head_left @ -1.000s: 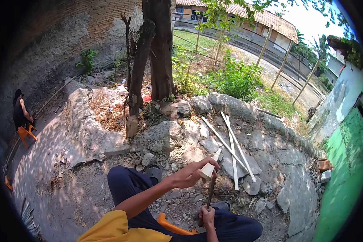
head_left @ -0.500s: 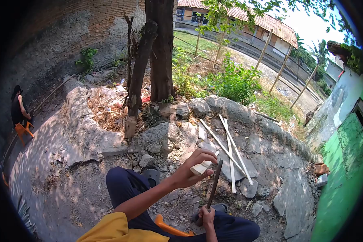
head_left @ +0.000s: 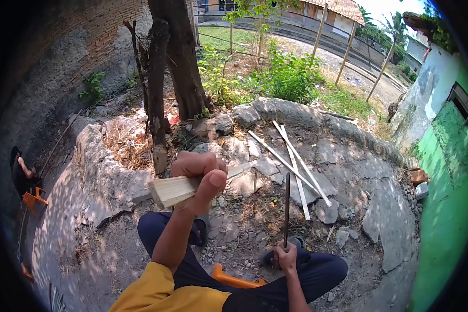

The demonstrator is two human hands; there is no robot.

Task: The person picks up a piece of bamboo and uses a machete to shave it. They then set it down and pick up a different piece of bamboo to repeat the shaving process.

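- Wood stick [head_left: 192, 185], head view: left hand [head_left: 200, 177] clenched round it, raised level before the chest.
- Right hand [head_left: 285, 257] fisted on upright blade [head_left: 286, 208], at the knee.
- Risk, judged: a glancing cut could reach the left thumb or leg.

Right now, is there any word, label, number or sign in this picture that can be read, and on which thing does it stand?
None can be read.
The wood piece in the left hand is bare.
The blade in the right hand shows no marking.
The brick wall and green wall show no writing.
The litter by the tree is too small to read.
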